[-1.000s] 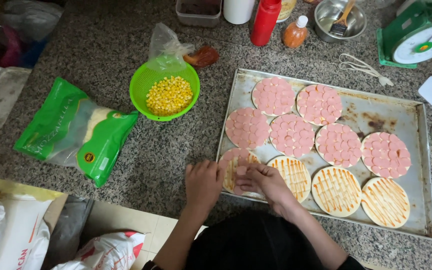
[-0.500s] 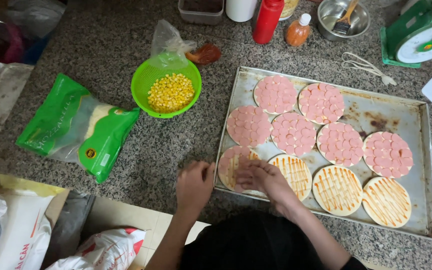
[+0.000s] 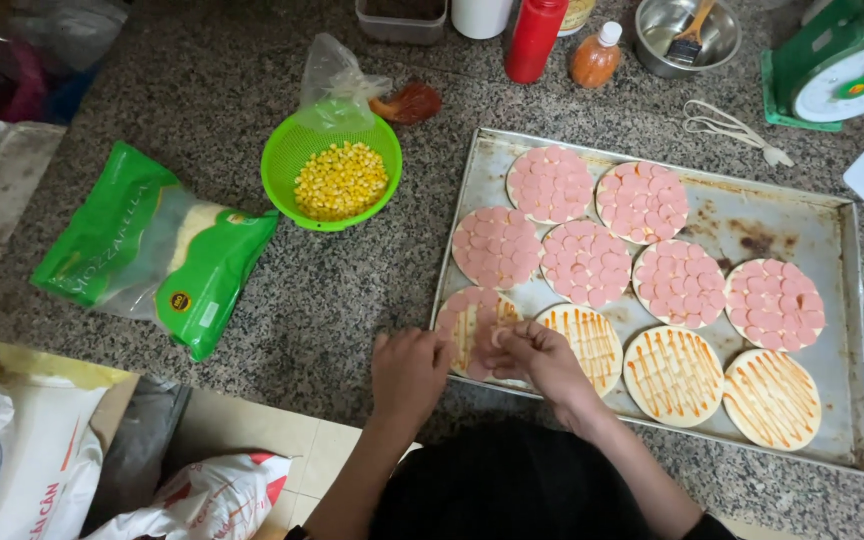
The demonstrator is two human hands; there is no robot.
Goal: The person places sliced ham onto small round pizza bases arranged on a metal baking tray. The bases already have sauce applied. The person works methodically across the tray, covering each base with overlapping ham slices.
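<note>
Speckled granite counter (image 3: 252, 80) carries baking tray (image 3: 832, 250), green colander (image 3: 287, 160) (corn inside), cheese bag (image 3: 142, 250)

Speckled grey granite counter (image 3: 252, 70), even soft light with faint shadows, pale beige tiled floor (image 3: 252, 440) below the counter edge at lower left, white printed sacks (image 3: 12, 470) standing on the floor

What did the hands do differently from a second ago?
Hardly anything moved. The left hand drew back a little from the half-covered round base to the tray's near-left edge. The right hand stayed over that base, placing pink sausage slices. The bowl of corn, the green cheese bag and the other bases stayed put.
</note>
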